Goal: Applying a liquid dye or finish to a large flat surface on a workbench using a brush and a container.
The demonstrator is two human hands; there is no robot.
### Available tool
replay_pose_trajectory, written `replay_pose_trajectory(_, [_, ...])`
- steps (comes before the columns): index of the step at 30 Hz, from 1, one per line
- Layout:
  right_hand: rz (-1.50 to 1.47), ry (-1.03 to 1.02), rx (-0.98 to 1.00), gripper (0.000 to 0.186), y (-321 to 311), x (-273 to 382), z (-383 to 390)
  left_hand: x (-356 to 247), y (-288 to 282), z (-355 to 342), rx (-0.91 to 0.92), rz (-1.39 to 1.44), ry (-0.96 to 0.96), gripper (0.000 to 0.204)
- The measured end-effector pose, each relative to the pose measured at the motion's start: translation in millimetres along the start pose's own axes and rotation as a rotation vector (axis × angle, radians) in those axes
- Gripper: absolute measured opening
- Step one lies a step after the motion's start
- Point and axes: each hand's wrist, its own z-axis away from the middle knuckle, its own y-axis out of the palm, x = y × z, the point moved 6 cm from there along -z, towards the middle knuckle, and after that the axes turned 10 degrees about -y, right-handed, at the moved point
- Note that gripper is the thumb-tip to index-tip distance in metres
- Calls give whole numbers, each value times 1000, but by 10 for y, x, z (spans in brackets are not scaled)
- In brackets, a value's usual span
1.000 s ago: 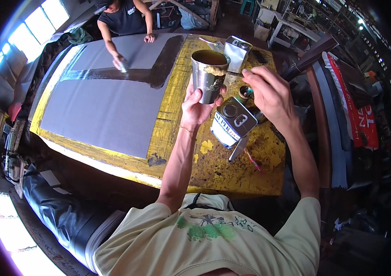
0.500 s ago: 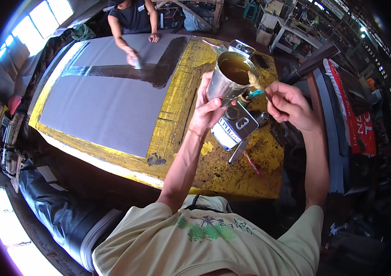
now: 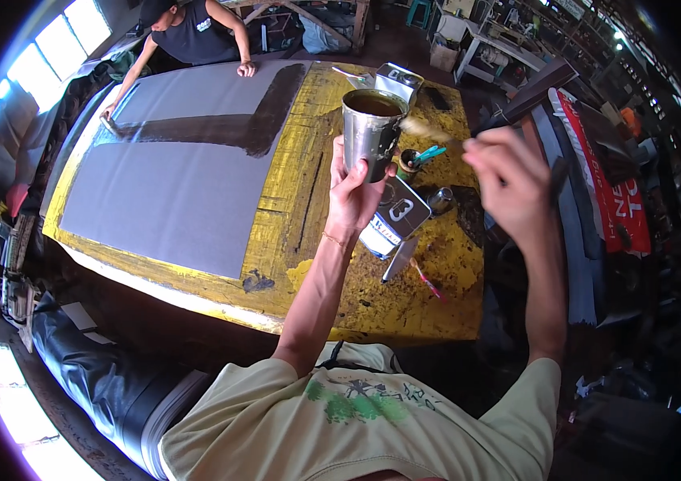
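While the left hand (image 3: 356,191) was clamped round the cup (image 3: 364,136), nearly upright above the table (image 3: 284,240), keeping it level seemed wise for the liquid (image 3: 376,103) inside. At its three o'clock was a blurred brush (image 3: 429,128), rim contact unclear, pinched in the right hand (image 3: 510,172); slow wipes against the rim would likely have limited drips. Most room lay toward nine, over the sheet (image 3: 168,204); tins (image 3: 402,207) crowded one and six; the table's right edge passed at four.

both hands (image 3: 353,192) curl aloft, the right (image 3: 510,180) blurred.
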Motion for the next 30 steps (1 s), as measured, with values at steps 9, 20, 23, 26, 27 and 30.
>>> replay_pose_trajectory(9, [10, 100, -8, 20, 305, -236, 100, 88, -8, 32, -141, -179, 80, 46])
replay_pose_trajectory(20, [-943, 631, -37, 13, -91, -685, 322, 102, -119, -11, -133, -77, 57, 56])
replay_pose_trajectory(23, [-151, 315, -115, 12, -115, -505, 253, 152, -98, -6, -112, -27, 3, 57])
replay_pose_trajectory(26, [-68, 9, -193, 16, 14, -350, 286, 214, -21, -19, -77, 1, -36, 56])
replay_pose_trajectory(27, [-7, -179, -201, 18, 61, -280, 273, 246, 15, -26, -53, 23, -63, 57])
replay_pose_trajectory(30, [46, -212, -91, 21, 164, -243, 237, 292, 120, 6, -1, 8, -85, 62])
